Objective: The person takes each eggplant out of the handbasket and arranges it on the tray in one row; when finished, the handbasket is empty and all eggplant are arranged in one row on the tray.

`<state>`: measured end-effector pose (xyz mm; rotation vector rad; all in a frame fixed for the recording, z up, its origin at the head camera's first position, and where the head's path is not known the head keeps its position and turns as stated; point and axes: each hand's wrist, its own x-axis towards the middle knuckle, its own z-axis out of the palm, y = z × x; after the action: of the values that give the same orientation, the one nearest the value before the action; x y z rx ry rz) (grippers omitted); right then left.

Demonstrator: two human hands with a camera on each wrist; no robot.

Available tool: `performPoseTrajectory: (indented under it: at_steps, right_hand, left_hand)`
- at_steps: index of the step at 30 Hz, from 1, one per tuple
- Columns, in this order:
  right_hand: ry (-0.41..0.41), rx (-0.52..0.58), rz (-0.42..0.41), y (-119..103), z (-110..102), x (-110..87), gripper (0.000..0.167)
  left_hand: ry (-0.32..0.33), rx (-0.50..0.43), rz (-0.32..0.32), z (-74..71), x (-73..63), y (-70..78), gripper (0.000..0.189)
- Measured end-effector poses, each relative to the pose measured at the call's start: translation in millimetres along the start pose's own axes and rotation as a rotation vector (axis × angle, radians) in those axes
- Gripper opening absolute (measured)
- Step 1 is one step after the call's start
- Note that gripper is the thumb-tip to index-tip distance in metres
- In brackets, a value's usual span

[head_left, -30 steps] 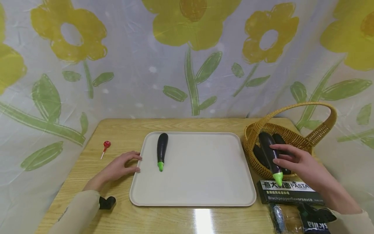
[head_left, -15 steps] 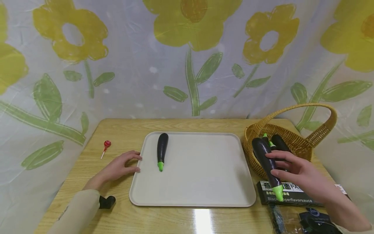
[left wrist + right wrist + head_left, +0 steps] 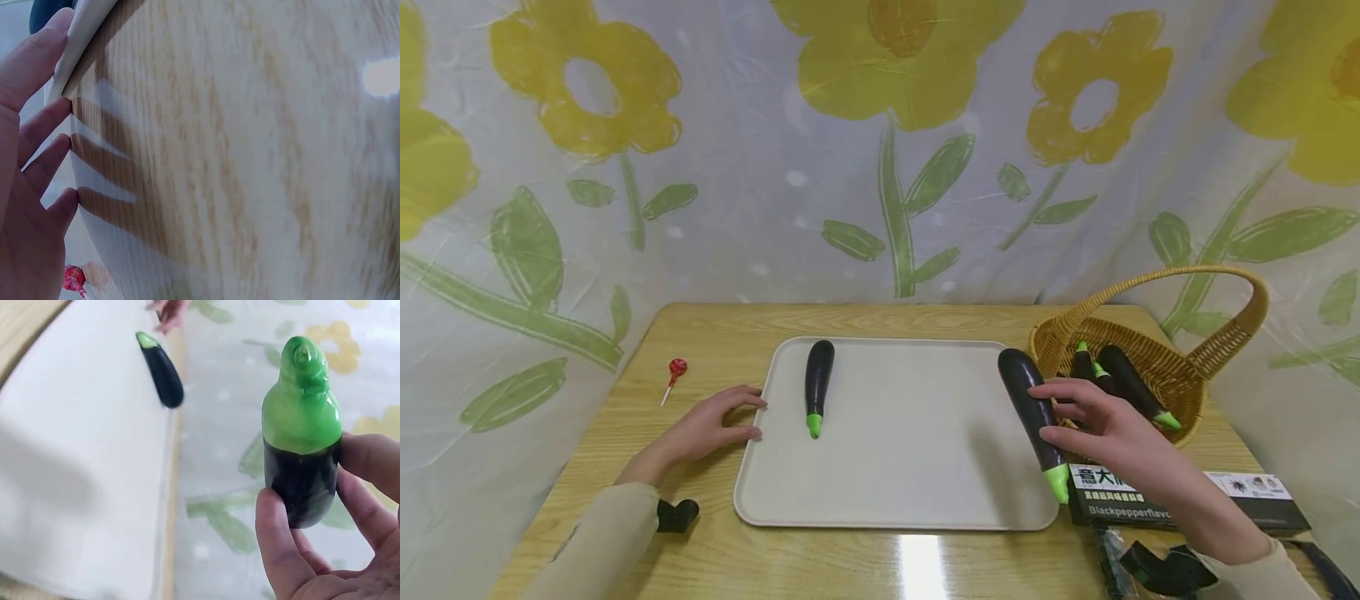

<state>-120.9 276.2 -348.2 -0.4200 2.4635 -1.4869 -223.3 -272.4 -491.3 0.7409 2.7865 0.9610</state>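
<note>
The right hand [image 3: 1105, 429] grips an eggplant [image 3: 1032, 417] above the tray's [image 3: 895, 483] right edge, green tip toward the person. Beside it lies a black box [image 3: 1180, 500] reading "Blackpepperflavor". The left hand [image 3: 707, 429] rests, fingers relaxed, against the tray's left rim.

The person wore pale beige long sleeves, with a black camera mount [image 3: 676, 515] strapped under the left wrist.

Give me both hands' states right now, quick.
Left hand: open, fingers resting at the left edge of the tray, holding nothing.
Right hand: holds an eggplant above the tray's right edge.
</note>
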Motion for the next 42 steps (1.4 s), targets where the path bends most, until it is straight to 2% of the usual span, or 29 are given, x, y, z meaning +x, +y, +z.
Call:
performPoseTrajectory:
  at_steps: [7,22,34,38,42]
  right_hand:
    - [-0.009,-0.061,-0.012,7,26,30.8,0.042]
    - [-0.082,0.108,0.029,27,85,96.5,0.044]
    - [-0.095,0.13,0.009,28,125,143.8,0.042]
    - [-0.089,0.12,-0.016,26,138,158.2,0.042]
    - [-0.073,0.062,-0.044,25,150,171.7,0.041]
  left_hand:
    - [-0.002,0.006,-0.008,-1.0,0.4,2.0,0.042]
    - [-0.002,-0.012,0.011,-1.3,1.1,3.0,0.041]
    - [-0.006,-0.013,0.007,-2.0,0.4,5.2,0.041]
    - [-0.009,-0.015,0.002,-1.8,0.4,4.7,0.041]
    - [-0.011,-0.013,-0.002,-1.9,-0.2,3.6,0.042]
